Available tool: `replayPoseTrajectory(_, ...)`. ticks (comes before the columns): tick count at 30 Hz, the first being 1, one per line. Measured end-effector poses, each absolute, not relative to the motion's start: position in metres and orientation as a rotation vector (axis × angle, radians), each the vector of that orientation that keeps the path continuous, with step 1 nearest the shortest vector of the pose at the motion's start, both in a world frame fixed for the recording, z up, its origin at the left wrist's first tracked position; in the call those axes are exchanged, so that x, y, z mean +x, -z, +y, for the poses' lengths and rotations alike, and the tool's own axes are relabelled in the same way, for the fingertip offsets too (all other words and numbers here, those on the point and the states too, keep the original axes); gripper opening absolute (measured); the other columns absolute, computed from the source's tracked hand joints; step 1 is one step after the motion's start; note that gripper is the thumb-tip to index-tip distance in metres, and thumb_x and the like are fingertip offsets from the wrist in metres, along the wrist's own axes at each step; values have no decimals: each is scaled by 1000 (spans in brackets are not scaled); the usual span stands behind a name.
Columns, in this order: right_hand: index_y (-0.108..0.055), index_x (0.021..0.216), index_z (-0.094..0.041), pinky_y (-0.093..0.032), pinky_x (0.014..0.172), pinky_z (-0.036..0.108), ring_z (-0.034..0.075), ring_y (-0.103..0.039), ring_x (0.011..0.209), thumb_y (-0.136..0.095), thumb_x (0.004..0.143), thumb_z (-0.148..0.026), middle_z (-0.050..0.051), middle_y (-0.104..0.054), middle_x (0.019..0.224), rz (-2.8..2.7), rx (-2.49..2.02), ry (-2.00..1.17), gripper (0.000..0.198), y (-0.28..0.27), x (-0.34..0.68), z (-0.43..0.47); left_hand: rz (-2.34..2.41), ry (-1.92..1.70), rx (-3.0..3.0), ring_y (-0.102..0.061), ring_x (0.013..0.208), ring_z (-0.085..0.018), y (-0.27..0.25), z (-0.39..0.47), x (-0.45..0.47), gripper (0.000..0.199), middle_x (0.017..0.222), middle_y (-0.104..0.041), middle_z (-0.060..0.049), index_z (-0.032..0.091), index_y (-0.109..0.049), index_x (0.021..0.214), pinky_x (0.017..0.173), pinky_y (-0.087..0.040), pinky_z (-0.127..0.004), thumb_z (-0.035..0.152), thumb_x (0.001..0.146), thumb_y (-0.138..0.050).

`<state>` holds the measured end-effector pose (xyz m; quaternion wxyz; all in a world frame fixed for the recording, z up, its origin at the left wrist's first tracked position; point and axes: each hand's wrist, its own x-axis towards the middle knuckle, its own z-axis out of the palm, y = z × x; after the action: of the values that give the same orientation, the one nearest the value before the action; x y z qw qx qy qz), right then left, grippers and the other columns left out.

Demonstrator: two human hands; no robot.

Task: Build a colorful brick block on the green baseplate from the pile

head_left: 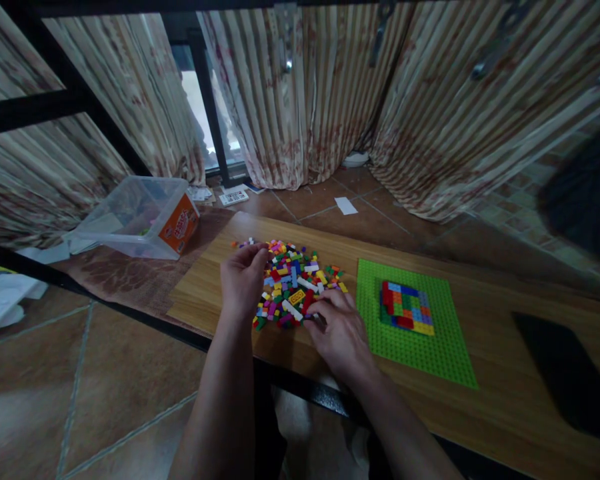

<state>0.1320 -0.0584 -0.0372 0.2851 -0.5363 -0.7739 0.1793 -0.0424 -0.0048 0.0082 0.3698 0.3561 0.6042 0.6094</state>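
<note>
The bricks (297, 297) lie heaped between the left hand (244, 277), its fingers narrowed, and the right hand (343, 333), loosely curled, probably to suit both, though whether either grips one I cannot tell, with the plate (450, 353) just beside them.

Bricks (297, 297) obstruct; tabletop (487, 323) free right of baseplate (446, 340).

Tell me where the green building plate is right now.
In the head view, the green building plate lies on the wooden table, just right of the brick pile and the right hand, with a flat black object farther right.
</note>
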Motion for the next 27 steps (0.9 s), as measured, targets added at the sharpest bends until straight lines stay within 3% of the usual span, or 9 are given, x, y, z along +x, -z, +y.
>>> replayPoseTrajectory(4,-70,83,-23,-44,89,43,26,-50,101,-63,81,-18,7,-59,105,-2063,-1451,-490,9,38,132,-59,1534,-1552,917,-57,61,-10,-8,-4,-43,28,76,-70,-4,11,-72,89,59,-45,-21,32,71,-67)
replayPoseTrajectory(8,-71,93,-24,-41,95,46,27,-49,105,-62,82,-16,7,-59,110,-2078,-1434,-474,16,39,130,-58,1550,-1546,916,-56,59,-10,-9,-4,-41,30,76,-70,-3,11,-73,91,58,-44,-21,31,69,-67)
replayPoseTrajectory(13,-71,90,-24,-36,99,50,27,-50,105,-63,83,-19,7,-61,109,-2112,-1455,-452,12,38,127,-56,1537,-1540,913,-55,58,-9,-10,-4,-39,29,74,-70,-2,13,-73,89,59,-44,-21,32,68,-68)
replayPoseTrajectory(19,-68,91,-22,-40,95,43,24,-54,101,-61,86,-20,7,-63,105,-2038,-1388,-499,9,28,129,-57,1561,-1544,938,-56,59,-10,-10,-3,-39,29,72,-69,-2,14,-73,88,59,-44,-22,35,68,-69)
replayPoseTrajectory(27,-67,97,-22,-52,72,30,16,-65,77,-59,86,-26,3,-70,91,-1416,-1263,-935,14,23,153,-59,1440,-1438,1046,-61,66,-12,-11,-6,-12,26,77,-71,-3,14,-73,88,64,-47,-23,31,69,-69)
